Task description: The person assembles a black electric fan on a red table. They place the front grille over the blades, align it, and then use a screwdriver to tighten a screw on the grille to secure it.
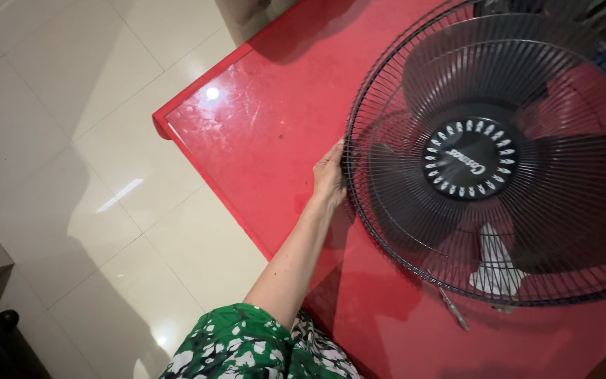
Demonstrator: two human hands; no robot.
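Black fan grille (pixel 387 231) in left hand (pixel 329 179)

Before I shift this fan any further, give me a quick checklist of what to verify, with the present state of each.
1. Left hand on the fan grille rim: ok, its fingers touch the left edge.
2. Right hand placement: cannot tell, out of view.
3. Fan resting on the red table: ok, lying face up.
4. Blades inside the cage stopped: cannot tell from one picture.
5. Distance from the table corner: ok, the fan lies well inside.
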